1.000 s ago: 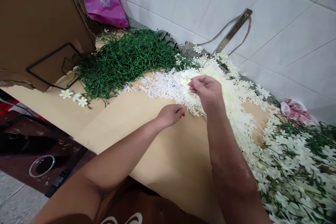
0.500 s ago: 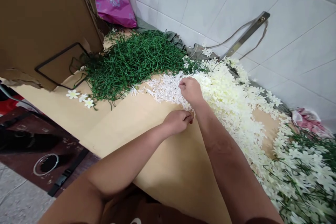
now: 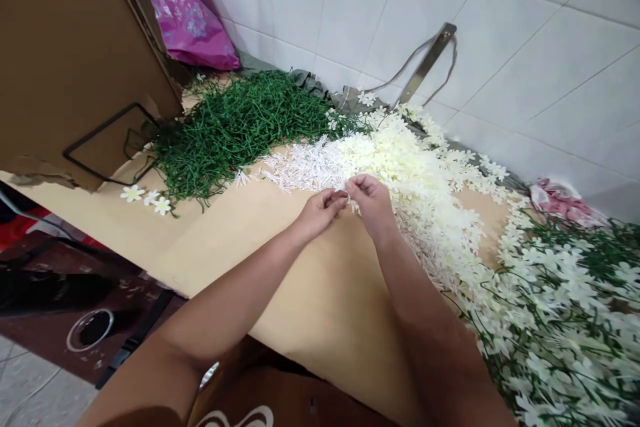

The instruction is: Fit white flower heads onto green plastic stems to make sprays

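Observation:
My left hand (image 3: 320,211) and my right hand (image 3: 373,205) meet fingertip to fingertip, low over the tan board (image 3: 260,220). Between the right thumb and forefinger shows a bit of a small white piece, likely one of the thin white plastic pieces (image 3: 313,163) heaped just beyond. The left fingers are pinched closed; what lies in them is too small to make out. Cream artificial flower heads (image 3: 400,153) spread beyond and to the right of my right hand. Behind the left hand lies a tangled pile of green plastic stems (image 3: 245,123).
A large cardboard box (image 3: 85,47) and a pink bag (image 3: 195,20) stand at the left. Three white flowers (image 3: 150,197) lie near the box. Assembled flowers on stems (image 3: 565,307) crowd the right. A metal bar with a cord (image 3: 427,63) leans on the tiled wall (image 3: 500,27).
My right hand has come back from the heap of white pieces toward me. The left hand has risen a little to meet it at the fingertips. The whole view has shifted slightly.

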A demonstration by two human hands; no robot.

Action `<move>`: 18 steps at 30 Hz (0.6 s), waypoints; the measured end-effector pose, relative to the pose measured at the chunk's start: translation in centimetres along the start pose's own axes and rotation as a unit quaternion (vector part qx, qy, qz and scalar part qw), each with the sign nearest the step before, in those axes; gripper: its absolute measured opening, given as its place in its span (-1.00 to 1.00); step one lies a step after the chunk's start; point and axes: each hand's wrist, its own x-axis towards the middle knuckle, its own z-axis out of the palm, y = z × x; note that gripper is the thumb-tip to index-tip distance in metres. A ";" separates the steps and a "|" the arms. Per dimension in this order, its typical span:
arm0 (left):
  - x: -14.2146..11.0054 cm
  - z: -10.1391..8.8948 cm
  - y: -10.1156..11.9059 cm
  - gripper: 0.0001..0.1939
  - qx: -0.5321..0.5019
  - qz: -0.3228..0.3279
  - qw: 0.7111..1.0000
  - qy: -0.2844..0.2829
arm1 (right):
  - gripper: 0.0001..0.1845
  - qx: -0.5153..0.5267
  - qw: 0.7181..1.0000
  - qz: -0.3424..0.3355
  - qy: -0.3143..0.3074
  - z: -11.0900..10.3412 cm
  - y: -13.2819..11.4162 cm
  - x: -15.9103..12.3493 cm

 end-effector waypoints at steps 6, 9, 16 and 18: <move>-0.9 0.6 -0.2 -0.71 -0.097 -0.017 0.995 0.016 | -0.72 0.000 1.000 0.015 0.009 0.0 0.9 -2.5; -0.6 0.7 0.0 -0.86 -0.020 -0.001 0.997 0.072 | -0.66 0.031 0.999 0.023 0.015 -0.1 1.2 -2.8; -0.8 0.8 2.9 -0.84 0.362 0.164 0.914 0.079 | -0.68 0.079 0.989 -0.030 0.123 -0.8 0.5 -2.7; -1.0 1.4 2.4 -0.82 0.345 0.114 0.932 -0.005 | -0.69 0.089 0.985 -0.039 0.141 -0.8 0.4 -2.8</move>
